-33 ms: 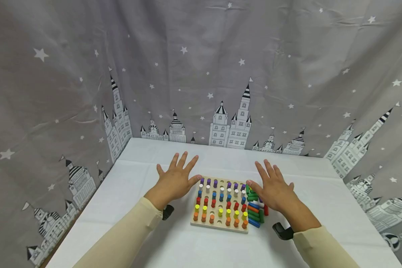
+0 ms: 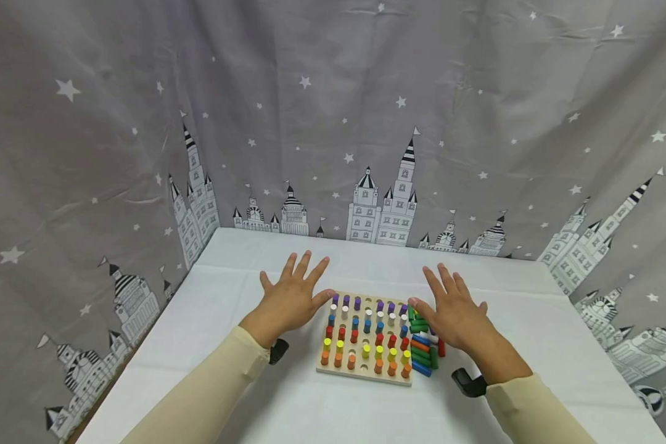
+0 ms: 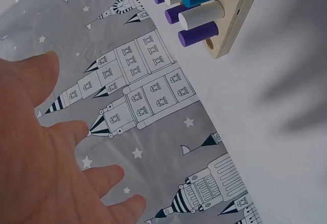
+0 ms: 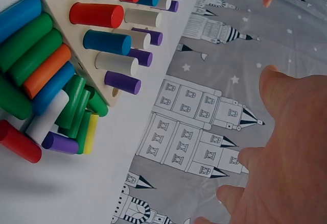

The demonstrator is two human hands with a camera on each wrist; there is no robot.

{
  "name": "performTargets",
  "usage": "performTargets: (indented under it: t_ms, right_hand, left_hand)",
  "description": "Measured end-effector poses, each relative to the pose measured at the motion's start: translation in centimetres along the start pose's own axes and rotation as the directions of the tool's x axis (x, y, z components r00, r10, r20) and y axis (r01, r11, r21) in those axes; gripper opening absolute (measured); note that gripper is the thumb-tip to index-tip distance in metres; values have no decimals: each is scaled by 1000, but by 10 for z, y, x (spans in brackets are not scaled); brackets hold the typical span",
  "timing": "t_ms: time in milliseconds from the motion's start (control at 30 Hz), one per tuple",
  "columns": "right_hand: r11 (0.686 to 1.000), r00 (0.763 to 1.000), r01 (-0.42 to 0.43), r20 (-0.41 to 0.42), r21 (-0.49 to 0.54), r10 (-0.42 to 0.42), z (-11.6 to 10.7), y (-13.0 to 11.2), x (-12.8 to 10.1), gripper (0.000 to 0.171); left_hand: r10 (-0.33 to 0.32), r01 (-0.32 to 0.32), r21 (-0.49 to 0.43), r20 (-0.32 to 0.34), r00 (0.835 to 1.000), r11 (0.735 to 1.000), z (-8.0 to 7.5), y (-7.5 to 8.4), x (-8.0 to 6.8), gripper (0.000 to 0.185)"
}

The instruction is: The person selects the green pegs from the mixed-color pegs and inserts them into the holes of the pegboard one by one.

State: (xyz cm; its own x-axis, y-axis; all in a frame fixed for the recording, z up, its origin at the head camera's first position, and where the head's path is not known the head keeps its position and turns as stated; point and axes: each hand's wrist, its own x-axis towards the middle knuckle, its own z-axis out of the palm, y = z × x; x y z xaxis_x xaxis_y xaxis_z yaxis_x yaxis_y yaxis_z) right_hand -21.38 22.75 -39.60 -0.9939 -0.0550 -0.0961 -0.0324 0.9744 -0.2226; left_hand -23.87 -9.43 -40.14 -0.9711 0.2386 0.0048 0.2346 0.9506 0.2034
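A wooden pegboard (image 2: 364, 377) lies on the white table, with rows of purple, white, blue, red, yellow and orange pegs standing in it. Some of its holes hold no peg. My left hand (image 2: 288, 301) hovers by the board's left side, fingers spread, holding nothing. On the other side my right hand (image 2: 456, 311) is held over the table with fingers extended, its thumb near the board's far right corner. Beside the board, partly under that hand in the head view, lies a pile of loose pegs: several green pegs (image 4: 31, 43), an orange peg (image 4: 47, 71), a red peg (image 4: 20, 141) and others.
The white tabletop (image 2: 227, 259) reaches back to a grey curtain (image 2: 333, 111) printed with castles and stars, which also hangs along both sides. A black strap (image 2: 469, 383) is on the right wrist and another black strap (image 2: 279, 351) on the left.
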Motion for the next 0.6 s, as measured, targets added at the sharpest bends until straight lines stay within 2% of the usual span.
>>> performTargets:
  t_ms: [200,367,500,600]
  right_hand:
    - [1000,1000,-4,15,7,3,5,0,-1,90]
    - [999,999,33,39,15,-34,5,4,1,86]
    - [997,984,60,163,53,-67,3,11,6,73]
    - [997,965,41,256,61,-56,3,19,11,65]
  left_hand:
    - [-1,1,-11,20,1000,1000,4,-2,-1,74]
    - [34,-27,-88,74,997,996,16,-8,5,69]
    - [93,-78,-129,114,989,989,33,-17,13,55]
    - [102,-75,-172,151,983,982,46,-25,20,54]
